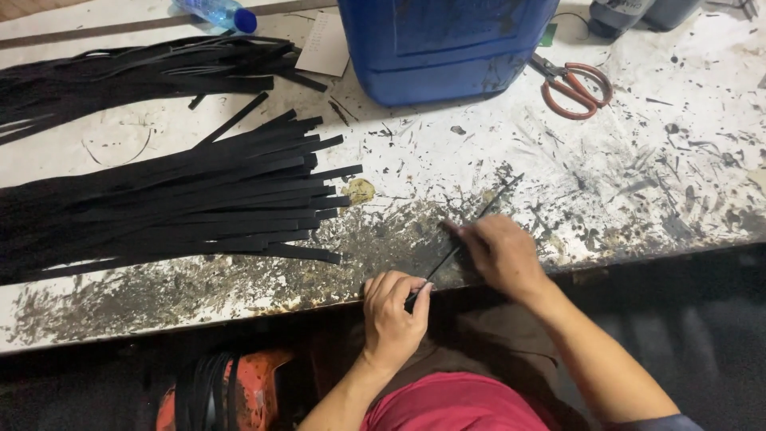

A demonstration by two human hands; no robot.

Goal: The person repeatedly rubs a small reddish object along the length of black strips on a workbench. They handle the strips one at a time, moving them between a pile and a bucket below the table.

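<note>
Nearby, blue canister point(443, 48) behind hands point(447, 287).

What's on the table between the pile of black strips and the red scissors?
In the head view, the blue plastic container stands between the pile of black strips and the red scissors, toward the back, with stained tabletop in front of it.

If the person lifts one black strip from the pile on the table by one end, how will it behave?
Probably floppy: the black strips are long, thin and flat, and those in the upper pile curve loosely. Likely light for its length, since it looks so thin. It should not roll, because it lies flat on the table.
</note>
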